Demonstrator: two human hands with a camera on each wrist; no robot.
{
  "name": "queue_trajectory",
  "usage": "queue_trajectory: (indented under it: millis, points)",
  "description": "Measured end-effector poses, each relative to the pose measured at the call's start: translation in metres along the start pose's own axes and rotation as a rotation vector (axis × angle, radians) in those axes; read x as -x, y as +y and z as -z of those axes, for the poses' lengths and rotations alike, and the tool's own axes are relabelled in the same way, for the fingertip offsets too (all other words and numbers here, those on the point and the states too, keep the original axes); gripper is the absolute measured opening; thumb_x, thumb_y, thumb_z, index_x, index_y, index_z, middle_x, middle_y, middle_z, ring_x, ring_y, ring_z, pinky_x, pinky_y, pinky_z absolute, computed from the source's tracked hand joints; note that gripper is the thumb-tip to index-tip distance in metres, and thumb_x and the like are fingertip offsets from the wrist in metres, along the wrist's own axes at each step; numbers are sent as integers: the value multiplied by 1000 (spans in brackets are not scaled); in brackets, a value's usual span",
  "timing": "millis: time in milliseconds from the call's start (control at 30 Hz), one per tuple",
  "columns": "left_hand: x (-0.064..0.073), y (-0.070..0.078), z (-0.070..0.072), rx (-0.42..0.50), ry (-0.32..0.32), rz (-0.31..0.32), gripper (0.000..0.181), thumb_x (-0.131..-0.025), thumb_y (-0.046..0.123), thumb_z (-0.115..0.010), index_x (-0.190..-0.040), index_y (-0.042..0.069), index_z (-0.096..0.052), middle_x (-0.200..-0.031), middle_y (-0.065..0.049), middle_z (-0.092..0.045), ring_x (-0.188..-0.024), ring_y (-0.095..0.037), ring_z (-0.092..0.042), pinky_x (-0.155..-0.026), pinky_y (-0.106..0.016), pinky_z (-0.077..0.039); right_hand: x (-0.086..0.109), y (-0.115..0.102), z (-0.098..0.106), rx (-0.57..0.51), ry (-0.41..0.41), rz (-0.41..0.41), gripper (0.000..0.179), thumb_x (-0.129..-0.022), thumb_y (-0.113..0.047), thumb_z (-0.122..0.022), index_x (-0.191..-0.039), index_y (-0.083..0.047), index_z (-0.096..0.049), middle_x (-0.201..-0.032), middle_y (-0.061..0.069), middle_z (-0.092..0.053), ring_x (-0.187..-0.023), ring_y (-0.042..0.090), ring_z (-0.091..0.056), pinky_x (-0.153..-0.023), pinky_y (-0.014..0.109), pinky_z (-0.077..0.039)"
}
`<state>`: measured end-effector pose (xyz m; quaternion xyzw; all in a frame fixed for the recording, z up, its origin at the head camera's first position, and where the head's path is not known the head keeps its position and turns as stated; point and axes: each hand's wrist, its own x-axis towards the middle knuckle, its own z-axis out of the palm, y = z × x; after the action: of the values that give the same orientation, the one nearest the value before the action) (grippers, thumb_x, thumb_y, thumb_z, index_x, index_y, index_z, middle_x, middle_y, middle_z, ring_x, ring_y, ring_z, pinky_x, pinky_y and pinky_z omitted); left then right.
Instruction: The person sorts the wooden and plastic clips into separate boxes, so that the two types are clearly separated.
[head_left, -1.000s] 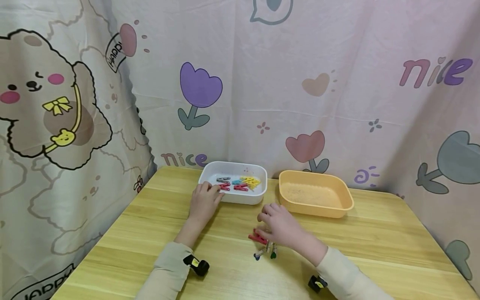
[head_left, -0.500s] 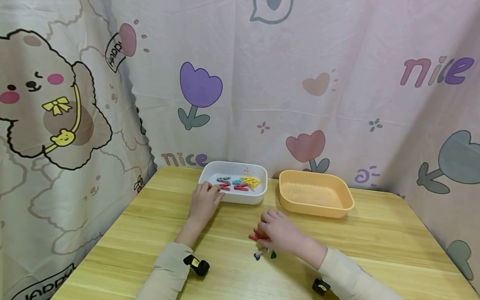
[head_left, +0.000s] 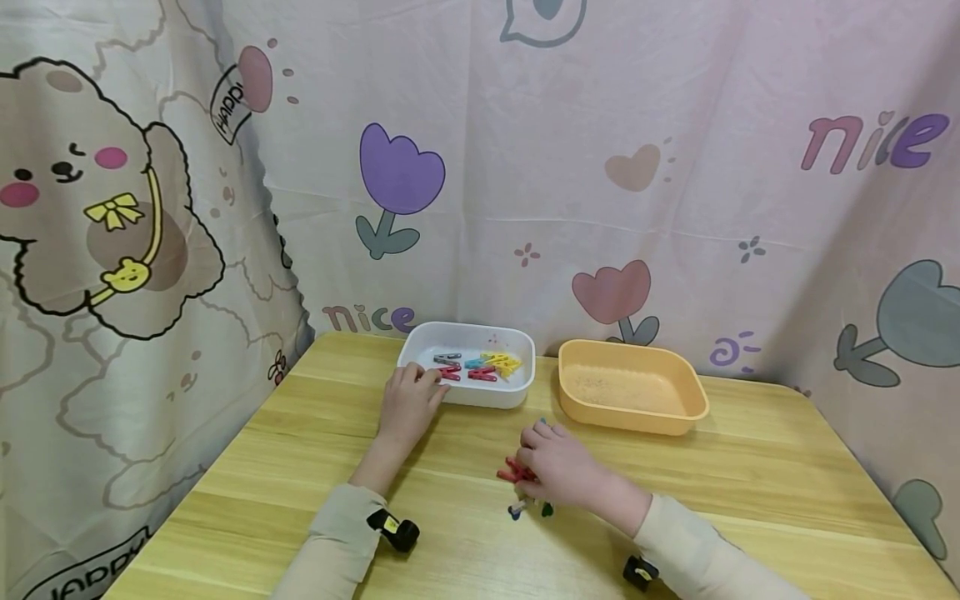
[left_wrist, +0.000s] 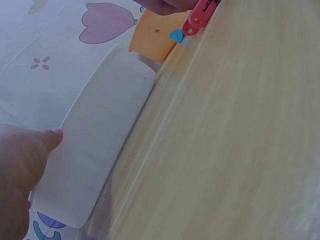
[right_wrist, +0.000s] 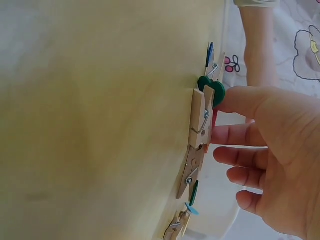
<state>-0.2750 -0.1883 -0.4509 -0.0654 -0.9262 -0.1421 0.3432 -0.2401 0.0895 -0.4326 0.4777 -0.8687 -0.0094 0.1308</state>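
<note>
Fingers of the left hand (head_left: 408,406) grip the rim of the white tray (head_left: 487,399), center of the head view; yellow clothespins (head_left: 506,364) and others lie inside. Right hand (head_left: 564,468), lower right of center, covers loose clothespins, one red clothespin (head_left: 512,474) showing; work seems partly done, with these left. Left wrist view: the thumb (left_wrist: 54,138) rests on the tray's rim, at left. Right wrist view: beside a wooden clothespin (right_wrist: 197,110), center-right, I cannot tell whether the fingers pinch anything.
</note>
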Motion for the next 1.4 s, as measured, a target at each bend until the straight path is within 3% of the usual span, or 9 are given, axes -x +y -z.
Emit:
queue_trajectory:
  millis: [667,1033,1400]
  points:
    - [1,0,-2,-16,1,7,23,-86,31,-74,-100,12,-70,-94,-9,-57,-88,-27,-52,-76,-41,-46,-11,-7,-2,-6,3,-20,20,-82,-40,-74,-87,-22,-69,-87,-9,-52,-86,12,-43,-77,28,-36]
    - [1,1,-1,-5,-7,11,25,-86,31,-74,-101,11,-71,-95,-10,-58,-90,-28,-53,-78,-42,-48,-21,-5,-2,7,35,-12,22,-84,-42,-71,-81,-21,-64,-86,-8,-51,-80,12,-39,-69,24,-29]
    - [0,1,1,0,-18,22,25,-86,31,-74,-102,12,-71,-96,-10,-59,-90,-28,-53,-79,-42,-48,-29,-1,10,-88,61,-91,21,-81,-36,-76,-85,-19,-66,-89,-6,-54,-84,13,-41,-69,25,-31]
